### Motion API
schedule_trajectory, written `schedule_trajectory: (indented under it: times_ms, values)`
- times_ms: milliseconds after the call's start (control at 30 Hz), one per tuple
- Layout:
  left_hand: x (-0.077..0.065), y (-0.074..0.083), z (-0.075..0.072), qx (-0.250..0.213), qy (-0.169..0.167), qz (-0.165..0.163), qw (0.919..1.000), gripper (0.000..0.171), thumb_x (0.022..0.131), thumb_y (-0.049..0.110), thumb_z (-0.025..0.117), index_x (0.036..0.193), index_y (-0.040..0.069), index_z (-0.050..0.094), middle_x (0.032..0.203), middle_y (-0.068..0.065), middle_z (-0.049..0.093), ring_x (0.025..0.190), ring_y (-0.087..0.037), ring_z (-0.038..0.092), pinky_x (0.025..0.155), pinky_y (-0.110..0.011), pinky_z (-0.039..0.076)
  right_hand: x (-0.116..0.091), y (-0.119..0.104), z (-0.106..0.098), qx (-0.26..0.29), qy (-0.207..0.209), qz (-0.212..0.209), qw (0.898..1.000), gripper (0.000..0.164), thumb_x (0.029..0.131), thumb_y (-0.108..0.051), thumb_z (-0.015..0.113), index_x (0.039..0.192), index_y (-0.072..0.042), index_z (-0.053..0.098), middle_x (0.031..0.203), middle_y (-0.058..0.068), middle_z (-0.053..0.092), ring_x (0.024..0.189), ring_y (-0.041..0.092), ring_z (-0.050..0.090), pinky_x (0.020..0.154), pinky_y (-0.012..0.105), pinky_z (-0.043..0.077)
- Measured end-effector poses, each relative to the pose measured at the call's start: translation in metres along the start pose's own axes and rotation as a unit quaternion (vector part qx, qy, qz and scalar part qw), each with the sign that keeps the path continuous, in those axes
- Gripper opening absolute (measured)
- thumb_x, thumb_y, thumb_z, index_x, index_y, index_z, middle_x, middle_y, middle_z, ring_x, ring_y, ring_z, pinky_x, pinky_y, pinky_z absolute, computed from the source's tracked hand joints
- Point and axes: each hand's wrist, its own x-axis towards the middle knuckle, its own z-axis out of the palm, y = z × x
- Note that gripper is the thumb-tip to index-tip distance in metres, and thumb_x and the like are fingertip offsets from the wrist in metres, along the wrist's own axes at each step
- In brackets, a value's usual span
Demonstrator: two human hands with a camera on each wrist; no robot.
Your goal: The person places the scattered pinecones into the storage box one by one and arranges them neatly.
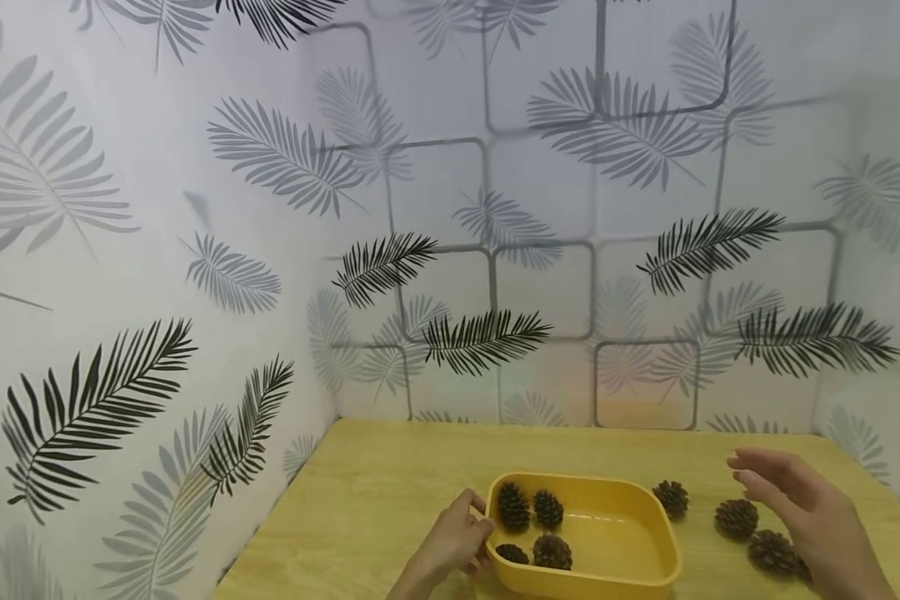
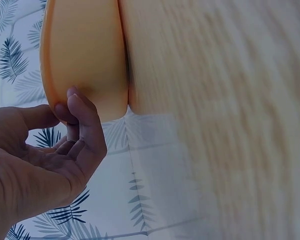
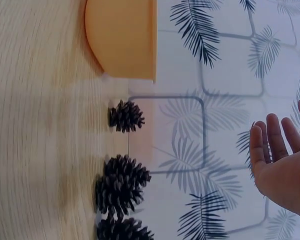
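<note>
In the head view, a yellow plastic tub (image 1: 615,542) stands on the table with several brown pine cones (image 1: 513,507) at its left end. My left hand (image 1: 450,537) grips the tub's left rim. The left wrist view shows this hand (image 2: 57,155) with thumb and fingers on either side of the tub's edge (image 2: 85,50). Right of the tub lie more cones, the closest one (image 1: 671,500) beside its wall. Over the farther cones (image 1: 772,552) my right hand (image 1: 825,521) is raised, holding nothing, and partly covers one. Its fingers (image 3: 275,140) are loosely extended in the right wrist view.
The light wood-grain table (image 1: 367,483) reaches back to a white wall covering (image 1: 450,200) with feather-like leaf prints. Another printed wall (image 1: 142,358) rises along the left side of the table.
</note>
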Motion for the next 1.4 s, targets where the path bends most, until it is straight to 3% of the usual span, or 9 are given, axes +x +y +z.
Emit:
schedule_trajectory:
  times_ms: [300,533,800,867,1067,1233,1300,1367,1400]
  values:
    - [0.001,0.004,-0.001,0.007,-0.003,0.006,1.0000,0.014,0.104,0.007,0.058,0.117,0.003,0.052,0.072,-0.010,0.064,0.053,-0.015,0.064,0.042,-0.023,0.051,0.001,0.020,-0.021,0.012,0.040,-0.022,0.999,0.032,0.108,-0.025,0.059,0.138,-0.015,0.060,0.112,-0.035,0.062,0.095,-0.012,0.062,0.073,0.010,0.053]
    - [0.000,0.004,-0.001,0.012,-0.004,0.002,0.9999,0.014,0.104,0.008,0.058,0.116,0.004,0.052,0.073,-0.011,0.064,0.055,-0.017,0.066,0.044,-0.025,0.053,-0.002,0.030,-0.027,0.034,0.059,-0.031,0.997,0.028,0.108,-0.014,0.058,0.135,-0.021,0.061,0.109,-0.034,0.063,0.093,-0.011,0.063,0.073,0.012,0.053]
    - [-0.002,0.004,-0.001,0.006,-0.003,-0.003,1.0000,0.014,0.104,0.008,0.058,0.116,0.004,0.052,0.075,-0.011,0.065,0.054,-0.016,0.064,0.044,-0.023,0.050,-0.003,0.038,-0.030,0.023,0.074,-0.038,0.996,0.028,0.109,-0.011,0.056,0.131,-0.029,0.059,0.106,-0.037,0.062,0.090,-0.013,0.062,0.071,0.012,0.053]
    - [-0.001,0.004,-0.001,0.005,-0.003,-0.004,1.0000,0.014,0.104,0.008,0.058,0.116,0.004,0.053,0.075,-0.011,0.065,0.054,-0.015,0.064,0.044,-0.023,0.050,-0.003,0.039,-0.031,0.012,0.079,-0.031,0.996,0.028,0.109,-0.012,0.055,0.129,-0.031,0.058,0.104,-0.039,0.059,0.088,-0.015,0.060,0.070,0.012,0.052]
    - [0.000,0.002,-0.002,0.007,-0.003,-0.014,0.9999,0.013,0.104,0.009,0.058,0.115,0.005,0.053,0.073,-0.010,0.065,0.053,-0.015,0.062,0.043,-0.023,0.050,-0.002,0.053,-0.034,-0.014,0.083,0.015,0.996,0.019,0.110,-0.022,0.055,0.128,-0.021,0.055,0.099,-0.044,0.050,0.085,-0.021,0.054,0.068,0.014,0.054]
    - [0.000,0.002,-0.001,0.007,-0.004,-0.014,0.9999,0.012,0.104,0.009,0.058,0.115,0.005,0.053,0.072,-0.010,0.065,0.052,-0.014,0.062,0.043,-0.022,0.049,0.000,0.069,-0.037,-0.015,0.088,0.081,0.993,0.035,0.109,-0.034,0.056,0.133,-0.010,0.052,0.095,-0.045,0.044,0.080,-0.024,0.049,0.067,0.013,0.054]
    - [-0.001,0.002,-0.001,0.006,-0.003,-0.014,0.9999,0.013,0.104,0.009,0.058,0.115,0.005,0.053,0.072,-0.010,0.065,0.052,-0.014,0.062,0.043,-0.022,0.049,0.002,0.074,-0.038,-0.023,0.087,0.110,0.990,0.048,0.109,-0.039,0.055,0.139,-0.002,0.048,0.097,-0.034,0.054,0.078,-0.024,0.047,0.067,0.014,0.054]
    - [-0.002,0.003,-0.001,0.007,-0.004,-0.013,0.9999,0.013,0.104,0.008,0.058,0.116,0.005,0.053,0.072,-0.010,0.064,0.052,-0.015,0.062,0.043,-0.022,0.049,0.003,0.076,-0.037,-0.031,0.082,0.140,0.986,0.060,0.109,-0.042,0.052,0.146,0.004,0.042,0.110,-0.008,0.067,0.078,-0.022,0.044,0.067,0.016,0.054]
    - [-0.002,0.003,-0.001,0.006,-0.004,-0.013,0.9999,0.014,0.104,0.008,0.058,0.116,0.004,0.053,0.072,-0.010,0.065,0.052,-0.015,0.062,0.043,-0.022,0.049,0.004,0.076,-0.037,-0.038,0.080,0.152,0.984,0.065,0.109,-0.043,0.051,0.149,0.007,0.038,0.120,0.008,0.066,0.080,-0.015,0.048,0.067,0.017,0.054]
